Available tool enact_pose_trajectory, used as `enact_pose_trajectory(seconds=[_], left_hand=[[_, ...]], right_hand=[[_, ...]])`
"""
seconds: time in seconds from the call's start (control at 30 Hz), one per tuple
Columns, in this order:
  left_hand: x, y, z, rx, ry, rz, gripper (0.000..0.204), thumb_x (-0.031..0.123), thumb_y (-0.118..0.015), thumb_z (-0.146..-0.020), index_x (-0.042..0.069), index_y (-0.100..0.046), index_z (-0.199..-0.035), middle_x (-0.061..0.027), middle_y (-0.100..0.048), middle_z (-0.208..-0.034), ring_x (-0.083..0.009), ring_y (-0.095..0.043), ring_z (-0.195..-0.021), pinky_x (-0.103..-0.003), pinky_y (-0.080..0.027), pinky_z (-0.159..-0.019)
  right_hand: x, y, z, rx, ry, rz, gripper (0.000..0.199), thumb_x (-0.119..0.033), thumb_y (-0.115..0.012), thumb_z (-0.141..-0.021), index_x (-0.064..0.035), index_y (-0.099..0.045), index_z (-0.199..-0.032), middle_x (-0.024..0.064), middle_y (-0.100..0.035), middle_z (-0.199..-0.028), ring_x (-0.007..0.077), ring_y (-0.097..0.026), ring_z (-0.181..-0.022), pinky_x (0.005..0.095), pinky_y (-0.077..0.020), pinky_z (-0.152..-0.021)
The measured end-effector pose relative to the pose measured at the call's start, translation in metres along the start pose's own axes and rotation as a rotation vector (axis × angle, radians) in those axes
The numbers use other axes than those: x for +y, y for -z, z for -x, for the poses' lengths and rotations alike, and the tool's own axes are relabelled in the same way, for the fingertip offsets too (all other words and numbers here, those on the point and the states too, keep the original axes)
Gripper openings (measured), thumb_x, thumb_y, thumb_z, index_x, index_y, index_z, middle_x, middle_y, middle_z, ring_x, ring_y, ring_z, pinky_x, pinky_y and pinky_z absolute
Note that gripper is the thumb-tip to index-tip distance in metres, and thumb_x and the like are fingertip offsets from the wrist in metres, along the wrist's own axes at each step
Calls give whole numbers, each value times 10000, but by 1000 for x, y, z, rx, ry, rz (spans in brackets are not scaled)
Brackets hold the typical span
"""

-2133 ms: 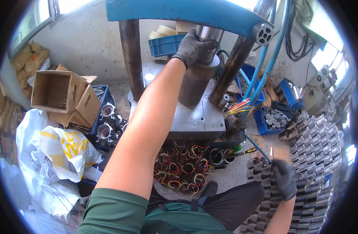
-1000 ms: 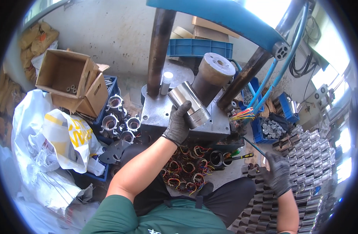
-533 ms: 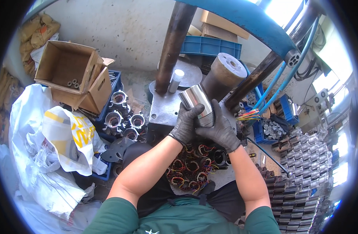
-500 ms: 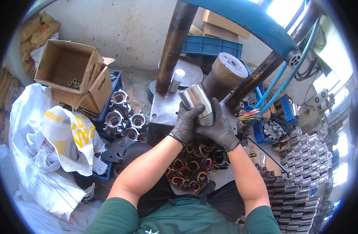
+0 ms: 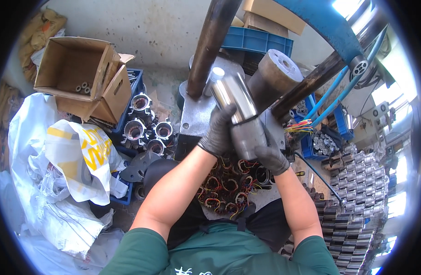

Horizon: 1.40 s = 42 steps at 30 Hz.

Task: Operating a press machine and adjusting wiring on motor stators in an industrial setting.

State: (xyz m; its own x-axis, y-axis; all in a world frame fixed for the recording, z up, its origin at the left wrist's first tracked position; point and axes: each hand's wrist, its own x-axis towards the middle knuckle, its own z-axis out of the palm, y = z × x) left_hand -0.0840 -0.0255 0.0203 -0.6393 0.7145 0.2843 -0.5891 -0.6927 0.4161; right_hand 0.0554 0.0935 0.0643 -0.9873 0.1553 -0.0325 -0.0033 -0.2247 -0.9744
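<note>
Head view. Centre of frame, a little above the middle: a shiny metal cylinder [image 5: 240,114], tilted, its top end leaning toward the upper left, held in both gloved hands.

Left hand [image 5: 218,133], black glove, fingers curled tight round the cylinder's left side at mid-length. Right hand [image 5: 270,156], black glove, closed round the lower end from below and the right. Both bare forearms rise from the lower edge, out of green sleeves.

Behind the cylinder, upper centre: a dark steel column [image 5: 210,46] standing on a grey press base plate [image 5: 196,119]. Just right of the cylinder, a brown cylindrical block [image 5: 272,80]. A blue machine arm [image 5: 329,27] crosses the upper right.

Below the hands, lower centre: a heap of wound stators with red and yellow wires [image 5: 224,188].

Left of the plate: a blue crate holding motor housings [image 5: 144,133]. Upper left: an open cardboard box [image 5: 77,71]. Left edge: white sacks [image 5: 54,169].

Right side: stacked grey metal parts [image 5: 357,192].
</note>
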Motion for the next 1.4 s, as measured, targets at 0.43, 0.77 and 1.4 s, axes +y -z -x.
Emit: enact_pose_trajectory(seconds=[0.43, 0.77, 1.4], left_hand=[[37, 17, -18, 189, -76, 171, 890, 534, -764, -876, 100, -365, -1543, -165, -547, -1397, -341, -560, -1312, -533, -452, -1129], [8, 8, -15, 169, 70, -12, 846, 524, -790, -870, 63, -449, -1492, -116, -595, -1382, -266, -582, -1304, -487, -463, -1099], [-44, -70, 57, -865, -255, -1544, 1044, 266, -995, -535, 22, -520, -1432, -230, -627, -1343, -442, -623, -1221, -497, -520, -1032]], right_hand=[[-69, -4, -8, 365, 578, 438, 1133, -574, -918, -680, -33, -401, -1530, 100, -547, -1406, 219, -561, -1294, 366, -473, -1090], [-135, 75, -119, 728, 775, 891, 887, -290, -902, -772, -6, -433, -1469, 172, -587, -1376, 268, -594, -1255, 383, -493, -1079], [35, 34, 166, 366, -10, -61, 662, -137, -672, -964, -42, -437, -1576, 85, -591, -1485, 169, -545, -1361, 348, -443, -1172]])
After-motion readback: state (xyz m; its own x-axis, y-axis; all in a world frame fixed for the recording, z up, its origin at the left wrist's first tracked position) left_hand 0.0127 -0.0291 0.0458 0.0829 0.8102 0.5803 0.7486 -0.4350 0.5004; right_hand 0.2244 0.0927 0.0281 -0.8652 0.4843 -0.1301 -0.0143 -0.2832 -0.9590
